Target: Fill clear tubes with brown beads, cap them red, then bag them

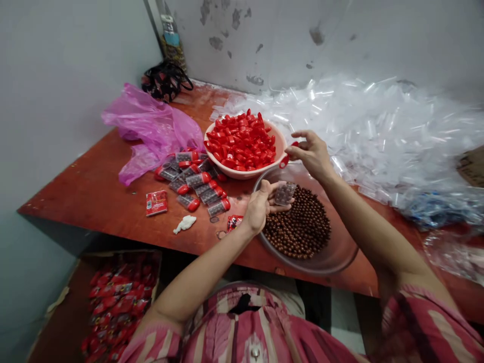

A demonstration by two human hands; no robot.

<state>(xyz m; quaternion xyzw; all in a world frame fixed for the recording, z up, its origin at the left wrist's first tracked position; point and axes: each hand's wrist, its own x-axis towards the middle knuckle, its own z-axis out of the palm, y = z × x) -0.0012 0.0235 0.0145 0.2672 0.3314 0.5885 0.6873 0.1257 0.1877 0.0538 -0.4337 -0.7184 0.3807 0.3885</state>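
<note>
Over the large clear bowl [346, 252] of small round brown balls [298, 227], my left hand [259, 206] holds a small clear container [285, 193] with balls inside and no cap on it. My right hand [310, 154] pinches a red cap [284, 160] just above and right of the container, apart from it. Behind them stands a pale pink bowl [242, 175] heaped with red caps [242, 141]. To the left lie several filled containers with red caps [204, 184] in a loose pile.
Many empty clear containers [378, 121] cover the table's right rear. A pink plastic bag [159, 126], a red packet [156, 202] and a white crumpled piece [184, 224] lie to the left. Below the table edge [113, 233] sits a box of red packets [121, 302].
</note>
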